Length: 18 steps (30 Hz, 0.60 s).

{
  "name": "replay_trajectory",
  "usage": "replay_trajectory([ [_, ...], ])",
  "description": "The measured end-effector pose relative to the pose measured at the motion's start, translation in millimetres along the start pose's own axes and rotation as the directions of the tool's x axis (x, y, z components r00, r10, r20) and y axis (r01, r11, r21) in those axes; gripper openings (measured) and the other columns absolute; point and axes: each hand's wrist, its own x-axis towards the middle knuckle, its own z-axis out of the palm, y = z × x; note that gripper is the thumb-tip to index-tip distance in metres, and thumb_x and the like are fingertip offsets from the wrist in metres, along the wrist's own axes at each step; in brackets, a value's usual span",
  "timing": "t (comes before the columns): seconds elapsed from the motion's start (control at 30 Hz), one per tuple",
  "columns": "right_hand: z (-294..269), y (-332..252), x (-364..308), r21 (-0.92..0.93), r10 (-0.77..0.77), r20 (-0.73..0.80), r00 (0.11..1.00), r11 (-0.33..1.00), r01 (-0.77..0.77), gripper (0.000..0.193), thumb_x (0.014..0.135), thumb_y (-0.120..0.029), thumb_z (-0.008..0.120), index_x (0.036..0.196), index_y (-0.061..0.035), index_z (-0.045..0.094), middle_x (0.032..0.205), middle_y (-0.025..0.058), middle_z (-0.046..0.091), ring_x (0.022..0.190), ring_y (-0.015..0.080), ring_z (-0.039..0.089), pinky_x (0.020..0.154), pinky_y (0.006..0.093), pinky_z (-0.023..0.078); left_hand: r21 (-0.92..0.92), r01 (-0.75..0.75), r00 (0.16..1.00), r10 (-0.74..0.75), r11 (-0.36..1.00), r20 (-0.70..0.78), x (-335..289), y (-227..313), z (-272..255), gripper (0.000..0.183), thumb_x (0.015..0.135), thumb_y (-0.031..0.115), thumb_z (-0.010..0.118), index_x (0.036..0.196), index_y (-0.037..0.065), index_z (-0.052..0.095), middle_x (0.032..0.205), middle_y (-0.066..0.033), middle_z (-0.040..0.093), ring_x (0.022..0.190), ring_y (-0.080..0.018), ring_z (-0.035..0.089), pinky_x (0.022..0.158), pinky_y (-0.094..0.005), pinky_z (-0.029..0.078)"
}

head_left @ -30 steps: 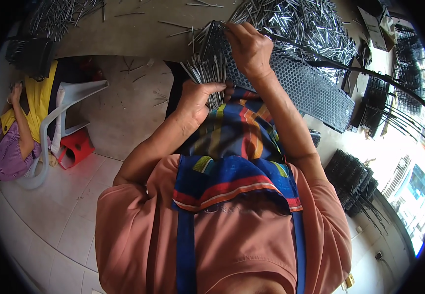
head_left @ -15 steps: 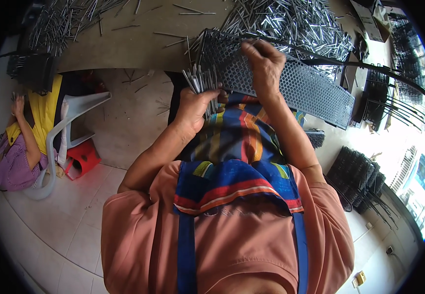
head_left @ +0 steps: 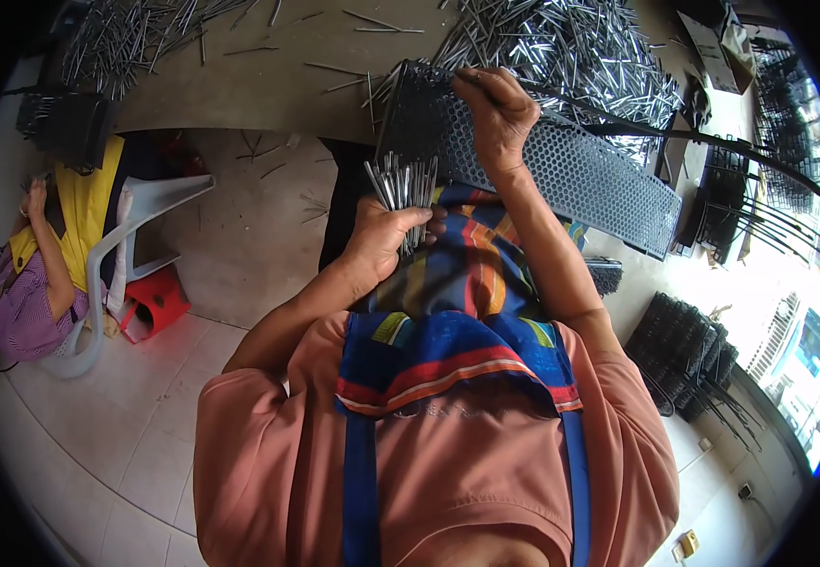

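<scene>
My left hand (head_left: pixel 377 236) is closed around a bundle of thin metal rods (head_left: pixel 403 181), whose upper ends fan out above the thumb. Over the left part of a long dark perforated panel (head_left: pixel 585 180), my right hand (head_left: pixel 500 118) has its fingers curled together near the far edge. Whatever those fingers pinch, if anything, is hidden. The panel slants down to the right, with its near edge over the striped apron (head_left: pixel 481 255) on my lap. Behind it a big heap of loose metal rods (head_left: pixel 570 57) lies on the table.
More rods (head_left: pixel 136 42) lie at the table's far left, with a few strays between. A dark cable (head_left: pixel 741 142) runs past the panel. Black wire racks (head_left: pixel 684 350) stand at right. On the left, another person (head_left: pixel 36 293) sits on a pale chair (head_left: pixel 107 274) beside a red stool (head_left: pixel 155 302).
My right hand has moved slightly left and up, toward the panel's far edge. The left hand with its rods has shifted a little right and nearer to me.
</scene>
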Motion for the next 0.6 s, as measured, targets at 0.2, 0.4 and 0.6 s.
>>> replay_trajectory([
  [0.2, 5, -2, 1, -0.060, 0.020, 0.003, 1.000, 0.998, -0.020, 0.011, 0.076, 0.006, 0.071, 0.086, 0.0020, 0.072, 0.082, 0.0047, 0.069, 0.075, 0.0088, 0.063, 0.067, 0.0216, 0.050, -0.101, -0.042, 0.998, 0.037, 0.994, -0.049, 5, 12, 9, 0.017, 0.080, -0.005, 0.062, 0.096, -0.004, 0.064, 0.084, -0.0171, 0.070, 0.069, -0.0238, 0.069, 0.057, -0.0324, 0.054],
  [0.4, 6, 1, 5, 0.048, 0.035, -0.064, 0.997, 0.998, -0.032, 0.012, 0.072, 0.002, 0.075, 0.083, 0.0001, 0.073, 0.074, 0.0058, 0.066, 0.065, 0.0108, 0.062, 0.058, 0.0229, 0.047, -0.164, -0.039, 0.997, 0.026, 0.986, -0.076, 17, 17, 7, 0.019, 0.079, -0.006, 0.062, 0.098, -0.004, 0.063, 0.084, -0.0184, 0.070, 0.067, -0.0236, 0.068, 0.057, -0.0332, 0.054],
  [0.6, 8, -4, 1, -0.399, -0.035, 0.084, 0.996, 0.915, 0.065, 0.011, 0.073, 0.000, 0.075, 0.084, -0.0016, 0.073, 0.077, 0.0065, 0.067, 0.066, 0.0118, 0.064, 0.060, 0.0230, 0.048, -0.193, -0.027, 0.997, 0.012, 0.981, -0.077, 21, 17, 6, 0.019, 0.080, -0.007, 0.060, 0.099, -0.006, 0.061, 0.085, -0.0189, 0.070, 0.068, -0.0247, 0.069, 0.059, -0.0336, 0.056],
])
